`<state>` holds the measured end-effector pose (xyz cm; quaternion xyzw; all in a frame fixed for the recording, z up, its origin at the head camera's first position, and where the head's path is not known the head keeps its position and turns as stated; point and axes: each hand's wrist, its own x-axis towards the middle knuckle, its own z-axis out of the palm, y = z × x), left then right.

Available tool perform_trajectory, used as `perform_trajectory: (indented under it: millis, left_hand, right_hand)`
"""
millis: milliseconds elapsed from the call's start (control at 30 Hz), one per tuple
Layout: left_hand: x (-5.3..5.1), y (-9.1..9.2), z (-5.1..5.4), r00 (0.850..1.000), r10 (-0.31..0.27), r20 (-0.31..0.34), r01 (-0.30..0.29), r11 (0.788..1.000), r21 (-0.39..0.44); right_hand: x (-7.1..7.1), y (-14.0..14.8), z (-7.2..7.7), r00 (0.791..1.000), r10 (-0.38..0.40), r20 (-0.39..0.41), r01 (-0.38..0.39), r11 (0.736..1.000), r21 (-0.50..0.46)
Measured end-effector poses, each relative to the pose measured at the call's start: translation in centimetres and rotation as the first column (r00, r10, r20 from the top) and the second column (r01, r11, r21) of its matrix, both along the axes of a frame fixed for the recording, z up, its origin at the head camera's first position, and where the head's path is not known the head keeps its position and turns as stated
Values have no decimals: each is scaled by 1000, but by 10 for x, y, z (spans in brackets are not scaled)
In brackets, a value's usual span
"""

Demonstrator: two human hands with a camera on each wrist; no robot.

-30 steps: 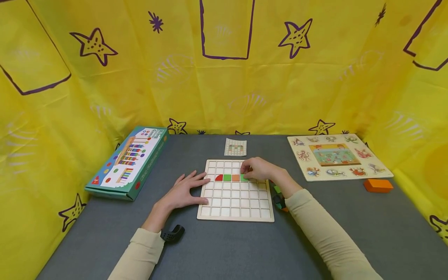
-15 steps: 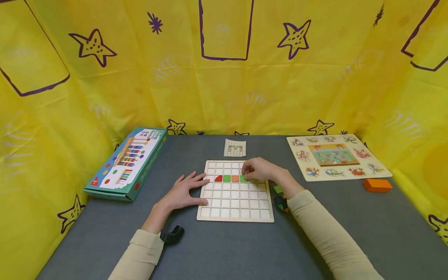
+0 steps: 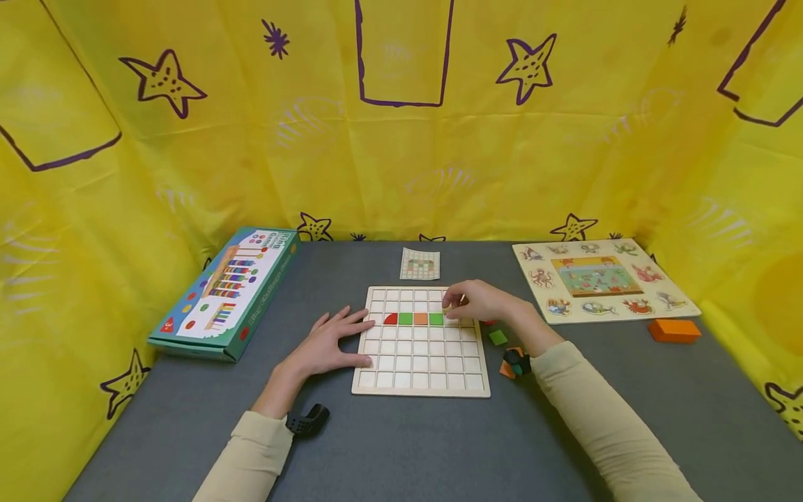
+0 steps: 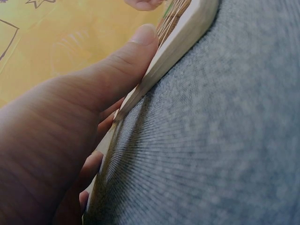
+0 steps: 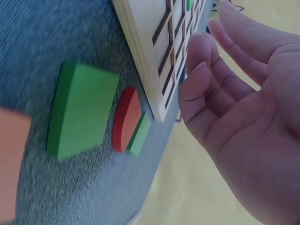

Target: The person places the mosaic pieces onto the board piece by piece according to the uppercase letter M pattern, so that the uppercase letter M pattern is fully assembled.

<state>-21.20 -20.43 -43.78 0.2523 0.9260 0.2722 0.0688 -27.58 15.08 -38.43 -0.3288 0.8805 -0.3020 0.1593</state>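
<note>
A wooden grid board lies on the table, with a row of a red rounded piece, a green square, an orange square and another green square. My left hand rests on its left edge, fingers spread; in the left wrist view the thumb of that hand lies along the board's edge. Over the board's upper right is my right hand, just right of the last green square. Its fingers bend loosely in the right wrist view, where the hand shows nothing held.
Loose pieces, among them a green one, a red one and an orange one, lie right of the board. A pattern card is behind it. Farther out are a game box, a sea-animal puzzle and an orange block.
My right hand has shifted slightly right, off the last green square, which now shows fully in the row. More loose pieces show beside the right wrist. My left hand has stayed in place.
</note>
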Motion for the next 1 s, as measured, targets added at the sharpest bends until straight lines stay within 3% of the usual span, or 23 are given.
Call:
perform_trajectory:
  millis: [733, 1000]
  left_hand:
    - [-2, 3, 0, 1000, 6, 2, -6, 1000, -3]
    - [-1, 2, 0, 1000, 10, 10, -10, 1000, -9]
  right_hand:
    - [4, 55, -4, 997, -71, -14, 72, 997, 38]
    - [6, 68, -11, 997, -65, -36, 66, 996, 52]
